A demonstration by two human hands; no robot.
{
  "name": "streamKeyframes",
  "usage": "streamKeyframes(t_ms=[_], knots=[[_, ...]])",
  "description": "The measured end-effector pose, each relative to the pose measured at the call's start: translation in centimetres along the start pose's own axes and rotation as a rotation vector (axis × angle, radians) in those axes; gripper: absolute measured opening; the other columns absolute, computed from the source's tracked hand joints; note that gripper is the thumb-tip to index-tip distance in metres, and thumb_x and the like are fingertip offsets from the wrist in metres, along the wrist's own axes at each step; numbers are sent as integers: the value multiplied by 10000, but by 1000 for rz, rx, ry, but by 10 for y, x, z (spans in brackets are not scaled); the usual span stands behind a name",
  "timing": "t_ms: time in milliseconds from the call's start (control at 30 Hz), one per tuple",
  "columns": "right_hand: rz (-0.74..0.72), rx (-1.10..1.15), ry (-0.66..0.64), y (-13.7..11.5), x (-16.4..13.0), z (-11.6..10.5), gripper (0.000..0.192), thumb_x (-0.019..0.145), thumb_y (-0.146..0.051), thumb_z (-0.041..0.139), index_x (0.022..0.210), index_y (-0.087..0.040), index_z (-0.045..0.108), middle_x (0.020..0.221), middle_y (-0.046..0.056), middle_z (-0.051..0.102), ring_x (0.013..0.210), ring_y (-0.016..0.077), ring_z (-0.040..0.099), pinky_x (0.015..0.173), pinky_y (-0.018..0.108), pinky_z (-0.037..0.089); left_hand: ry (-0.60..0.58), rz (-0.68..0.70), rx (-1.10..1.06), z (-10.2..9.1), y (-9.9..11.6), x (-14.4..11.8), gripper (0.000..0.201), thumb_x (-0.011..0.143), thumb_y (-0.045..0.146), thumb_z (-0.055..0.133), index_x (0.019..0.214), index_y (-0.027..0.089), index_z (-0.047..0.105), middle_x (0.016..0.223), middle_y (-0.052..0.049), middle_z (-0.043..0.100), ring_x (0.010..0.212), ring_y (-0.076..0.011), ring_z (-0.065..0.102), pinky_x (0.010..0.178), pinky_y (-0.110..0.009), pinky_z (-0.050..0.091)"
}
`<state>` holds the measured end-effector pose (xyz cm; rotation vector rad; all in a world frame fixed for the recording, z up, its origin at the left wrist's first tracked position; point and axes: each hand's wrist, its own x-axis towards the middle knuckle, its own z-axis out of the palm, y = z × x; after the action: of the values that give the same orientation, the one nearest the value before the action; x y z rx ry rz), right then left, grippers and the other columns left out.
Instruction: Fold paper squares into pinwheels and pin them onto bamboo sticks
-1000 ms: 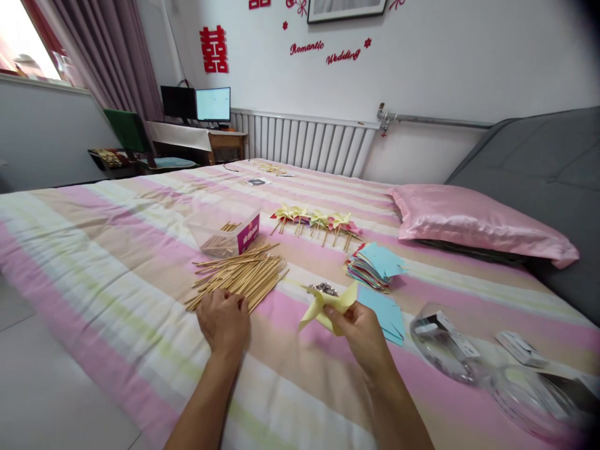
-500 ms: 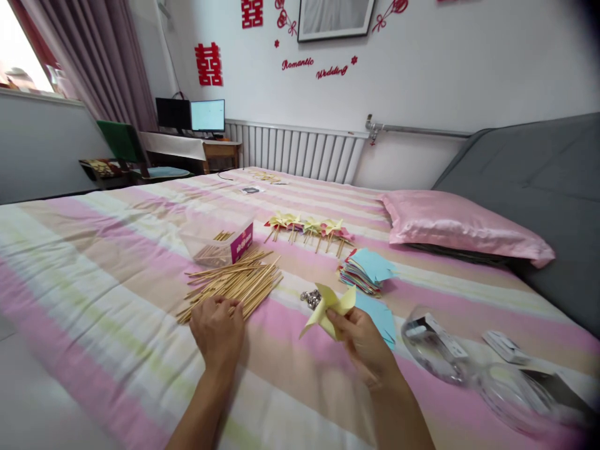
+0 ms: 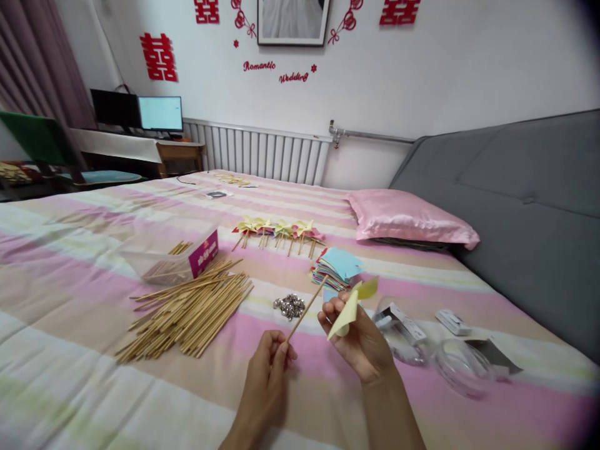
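Head view: your left hand (image 3: 269, 369) pinched the wooden stick (image 3: 307, 307), right hand (image 3: 359, 337) clamped the yellow pinwheel (image 3: 349, 306); I'd have aimed dead-center.

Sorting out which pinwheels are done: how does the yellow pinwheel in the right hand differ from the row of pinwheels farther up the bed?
The yellow pinwheel is held up in the right hand; the row of pinwheels lies on the striped bedspread. The held one is a single yellow piece; the row mixes yellow with red and pink. The row's pinwheels have sticks attached; the wooden stick near the held one is pinched in the left hand. All are folded paper.
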<state>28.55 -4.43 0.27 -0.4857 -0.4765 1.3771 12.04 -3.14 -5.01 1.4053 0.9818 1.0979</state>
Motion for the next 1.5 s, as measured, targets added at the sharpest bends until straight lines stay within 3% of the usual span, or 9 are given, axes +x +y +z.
streamKeyframes(t_ms=[333, 600, 667, 1100, 1300, 1500], knots=[[-54, -120, -78, 10, 3, 6, 244, 593, -294, 835, 712, -209, 640, 717, -16, 533, 704, 120, 505, 677, 231, 438, -46, -69, -62, -7, -14, -10, 310, 822, 509, 506, 820, 217, 609, 651, 0, 524, 616, -155, 492, 585, -249, 407], [-72, -137, -60, 14, 1, 10, 227, 589, -311, 833, 688, -225, 647, 858, -6, 572, 686, 106, 485, 661, 222, 434, 10, -105, -116, -3, -1, -15, 324, 778, 534, 543, 782, 223, 632, 625, -6, 524, 592, -162, 477, 557, -249, 401], [-57, -121, -49, 15, 1, 9, 244, 574, -320, 841, 686, -229, 645, 880, -10, 593, 664, 96, 492, 646, 210, 435, -21, -117, -120, -4, 1, -14, 335, 767, 544, 552, 778, 221, 637, 625, -8, 532, 591, -163, 483, 552, -250, 407], [-95, -144, 23, 17, 0, 5, 227, 618, -306, 822, 723, -237, 634, 810, -12, 612, 608, 87, 494, 582, 205, 423, 1, -91, -132, -5, 1, -16, 281, 793, 493, 555, 781, 222, 629, 644, 2, 540, 618, -154, 496, 584, -240, 406], [-90, -177, -14, 17, -1, 8, 258, 596, -349, 833, 719, -225, 643, 785, -11, 601, 607, 86, 481, 570, 198, 398, -35, -73, -90, -7, 1, -17, 297, 817, 495, 528, 796, 207, 599, 690, -13, 555, 683, -170, 521, 604, -243, 391], [-53, -194, -72, 23, 0, 11, 234, 627, -326, 815, 713, -191, 644, 775, -1, 588, 585, 85, 475, 551, 204, 384, -50, -62, -66, -4, 9, -23, 281, 843, 451, 511, 809, 183, 588, 622, 14, 516, 581, -131, 469, 558, -231, 346]])
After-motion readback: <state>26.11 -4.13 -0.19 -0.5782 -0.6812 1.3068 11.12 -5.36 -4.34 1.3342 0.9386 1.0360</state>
